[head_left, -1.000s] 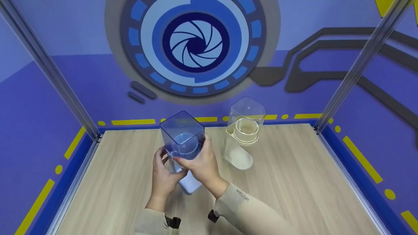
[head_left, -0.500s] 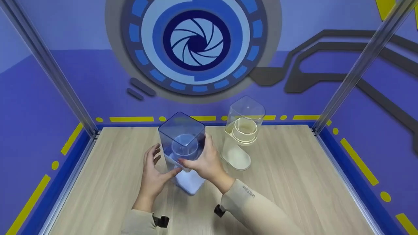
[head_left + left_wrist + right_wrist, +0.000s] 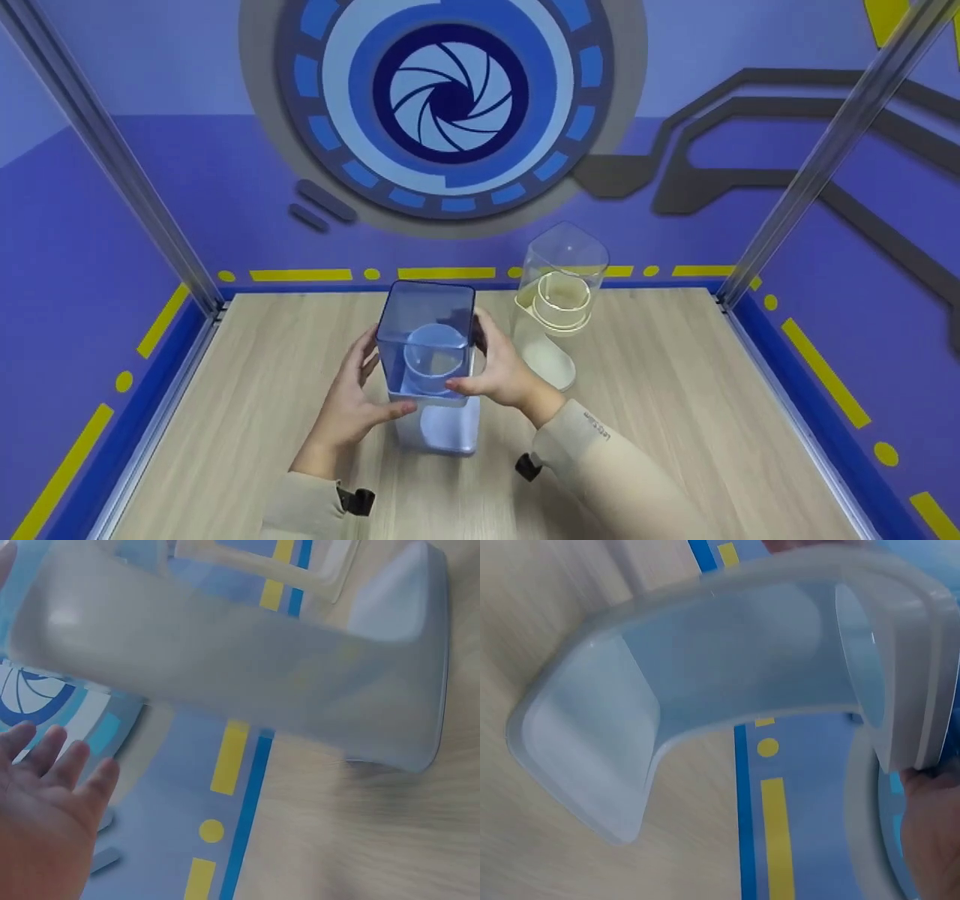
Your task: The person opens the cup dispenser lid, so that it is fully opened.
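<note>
A see-through blue square container [image 3: 427, 311] with a round ring in its floor tops a pale blue C-shaped stand [image 3: 450, 431]. My right hand [image 3: 506, 371] grips the container's lower right side, thumb in front and fingers behind. Along the left side is my left hand [image 3: 341, 412], its thumb pointing at the container's lower front edge. In the left wrist view, the left hand's fingers [image 3: 45, 817] are extended and apart from the stand [image 3: 225, 660]. The right wrist view shows the stand's flat foot [image 3: 589, 742] and the hole under its top.
Behind on the right stands a similar clear container [image 3: 566, 255] on a cream stand [image 3: 551, 364], close past my right hand. All of it is on a wooden table [image 3: 675, 435]. A blue patterned wall [image 3: 187, 187] and metal posts [image 3: 817, 150] enclose the table.
The blue container and stand have turned from corner-first to flat side facing me. My left hand has moved off to the left, then back beside the container; my right hand has shifted right.
</note>
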`<state>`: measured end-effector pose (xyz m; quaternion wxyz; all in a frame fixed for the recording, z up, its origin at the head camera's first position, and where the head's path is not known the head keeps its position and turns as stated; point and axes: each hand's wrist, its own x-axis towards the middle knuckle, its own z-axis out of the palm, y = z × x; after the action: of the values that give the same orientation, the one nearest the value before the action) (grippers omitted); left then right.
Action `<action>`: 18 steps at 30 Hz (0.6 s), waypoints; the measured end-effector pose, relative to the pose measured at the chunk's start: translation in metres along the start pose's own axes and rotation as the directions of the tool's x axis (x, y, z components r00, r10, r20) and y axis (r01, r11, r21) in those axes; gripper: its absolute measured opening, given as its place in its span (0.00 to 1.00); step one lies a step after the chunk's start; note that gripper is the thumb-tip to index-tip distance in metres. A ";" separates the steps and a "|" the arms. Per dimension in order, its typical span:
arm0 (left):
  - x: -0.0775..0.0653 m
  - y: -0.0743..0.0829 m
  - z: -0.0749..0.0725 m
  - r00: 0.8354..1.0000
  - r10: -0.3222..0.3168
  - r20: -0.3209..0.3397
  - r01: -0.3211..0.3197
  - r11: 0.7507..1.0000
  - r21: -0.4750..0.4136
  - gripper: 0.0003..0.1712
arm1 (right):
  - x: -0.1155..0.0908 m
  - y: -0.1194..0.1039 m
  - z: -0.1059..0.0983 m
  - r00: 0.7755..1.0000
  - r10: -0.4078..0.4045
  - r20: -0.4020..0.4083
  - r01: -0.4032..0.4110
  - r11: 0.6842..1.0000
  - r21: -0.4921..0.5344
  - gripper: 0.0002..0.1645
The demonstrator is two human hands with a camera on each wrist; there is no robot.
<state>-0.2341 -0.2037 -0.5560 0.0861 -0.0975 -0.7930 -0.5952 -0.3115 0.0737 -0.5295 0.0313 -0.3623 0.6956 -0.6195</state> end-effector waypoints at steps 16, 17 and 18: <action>0.026 -0.013 0.007 0.968 -0.037 0.248 0.045 0.999 -0.026 0.67 | -0.003 0.001 -0.008 0.996 0.034 0.080 -0.040 0.997 0.073 0.76; 0.026 -0.014 0.007 0.967 -0.036 0.252 0.043 0.999 -0.025 0.67 | -0.004 -0.001 -0.010 0.995 0.038 0.091 -0.044 0.997 0.064 0.79; 0.027 -0.014 0.008 0.966 -0.033 0.256 0.040 0.999 -0.023 0.66 | -0.004 -0.004 -0.012 0.994 0.039 0.099 -0.045 0.997 0.062 0.81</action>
<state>-0.2636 -0.1989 -0.5645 -0.0292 -0.1598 -0.7908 -0.5901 -0.3125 0.0861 -0.5245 0.0898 -0.3764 0.6806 -0.6221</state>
